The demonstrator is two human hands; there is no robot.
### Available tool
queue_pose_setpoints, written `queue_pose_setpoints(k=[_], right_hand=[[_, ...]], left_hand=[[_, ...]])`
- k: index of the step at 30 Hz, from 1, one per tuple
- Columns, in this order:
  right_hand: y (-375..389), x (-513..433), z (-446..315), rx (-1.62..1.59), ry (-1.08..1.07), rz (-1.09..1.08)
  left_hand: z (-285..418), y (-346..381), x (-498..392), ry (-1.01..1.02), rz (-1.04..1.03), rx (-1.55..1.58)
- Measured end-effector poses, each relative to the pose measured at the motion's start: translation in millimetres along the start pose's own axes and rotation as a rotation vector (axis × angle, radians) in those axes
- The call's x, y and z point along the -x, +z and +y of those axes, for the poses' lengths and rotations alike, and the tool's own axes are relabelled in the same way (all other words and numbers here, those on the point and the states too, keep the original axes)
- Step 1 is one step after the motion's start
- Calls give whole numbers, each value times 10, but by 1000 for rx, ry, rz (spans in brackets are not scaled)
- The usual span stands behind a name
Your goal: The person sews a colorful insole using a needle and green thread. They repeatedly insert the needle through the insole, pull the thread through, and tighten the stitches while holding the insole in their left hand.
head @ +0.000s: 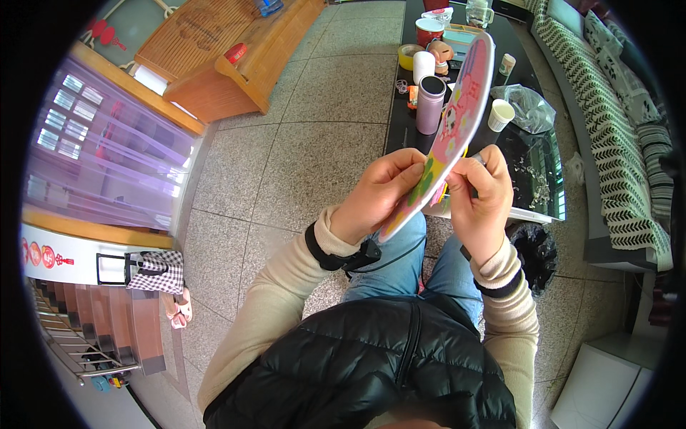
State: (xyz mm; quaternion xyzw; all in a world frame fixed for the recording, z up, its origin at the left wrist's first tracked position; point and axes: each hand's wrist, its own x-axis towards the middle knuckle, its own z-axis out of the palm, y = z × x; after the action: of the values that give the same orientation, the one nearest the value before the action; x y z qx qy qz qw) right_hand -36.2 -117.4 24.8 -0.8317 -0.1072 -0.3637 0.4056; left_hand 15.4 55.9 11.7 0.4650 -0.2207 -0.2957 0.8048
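My left hand (383,187) grips the lower left edge of a flat, round-cornered board (455,123) with a pink, yellow and green printed picture. The board is tilted up nearly edge-on above my knees. On its other side, my right hand (479,187) has its thumb and fingers pinched together at the board's back; something thin, yellow and pink shows beside them, too hidden to name. Behind the board, a lilac tumbler (430,107) with a dark lid stands on the black glass table (399,126). A white paper cup (501,115) stands right of the board.
A clear plastic bag (528,109), a white cylinder (423,67), a yellow tape roll (408,56) and a red tub (429,33) are on the table. A black-lined bin (533,257) stands by my right knee. A patterned sofa (605,161) is at right, a wooden bench (225,86) at upper left.
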Motion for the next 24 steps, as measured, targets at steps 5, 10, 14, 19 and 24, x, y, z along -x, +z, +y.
queue_pose_setpoints(k=[5,10,14,19,24], right_hand=[[147,80,192,-345,115,9],[154,212,349,-780,329,-113],[130,273,444,-840,309,-188],[102,293,461,-696,197,-214],[108,288,410,-540,96,-174]], left_hand=[[-48,-24,-24,70,48,-269],[-18,-55,-12,76,79,-320],[9,-22,9,97,60,-260],[7,-17,13,83,17,-210],[-15,-66,-12,34,2,-272]])
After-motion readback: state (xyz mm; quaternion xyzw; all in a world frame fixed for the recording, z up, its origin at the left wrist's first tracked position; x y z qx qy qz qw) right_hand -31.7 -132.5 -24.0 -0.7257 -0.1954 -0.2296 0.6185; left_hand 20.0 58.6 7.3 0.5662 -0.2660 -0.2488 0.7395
